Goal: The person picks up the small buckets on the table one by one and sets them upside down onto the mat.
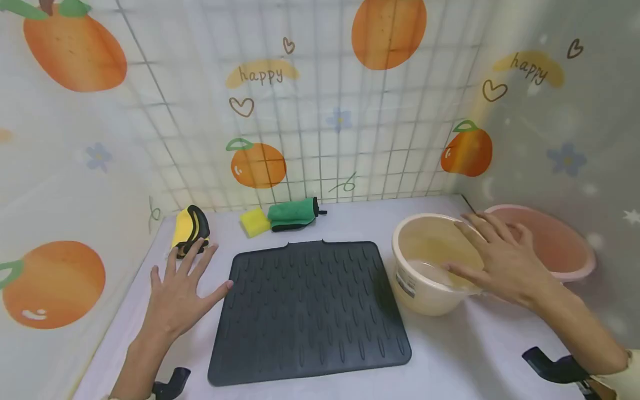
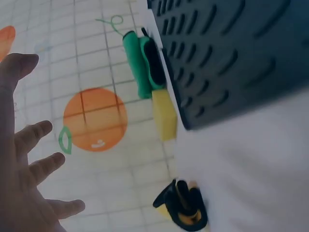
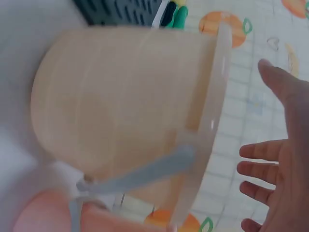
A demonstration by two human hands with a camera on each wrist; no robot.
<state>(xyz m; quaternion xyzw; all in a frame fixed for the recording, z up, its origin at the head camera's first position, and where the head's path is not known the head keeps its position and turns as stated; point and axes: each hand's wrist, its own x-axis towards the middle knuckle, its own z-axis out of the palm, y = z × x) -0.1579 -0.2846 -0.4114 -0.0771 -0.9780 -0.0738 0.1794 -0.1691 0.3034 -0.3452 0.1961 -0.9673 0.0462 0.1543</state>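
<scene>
White worktop (image 1: 360, 216); dark ridged mat (image 1: 320, 311), central; pink basin (image 1: 555, 244), far right; cream bucket (image 1: 427, 297) between; right grip (image 1: 505, 269), spread above bucket, holding nothing; left grip (image 1: 177, 303) likewise, left of mat; at back, green roll (image 1: 292, 214), yellow-and-black bundle (image 1: 192, 225), sponge (image 1: 255, 222), seemingly parked clear of mat.

1. Frame centre: dark mat (image 1: 310, 316), matt, ridged, rubber-like.
2. Right: cream bucket (image 1: 425, 300), smooth, faintly glossy plastic.
3. Far right: pink basin (image 1: 555, 241), smooth plastic.
4. Above centre: yellow sponge (image 1: 255, 223), matt; green roll (image 1: 291, 213), matt cloth.
</scene>
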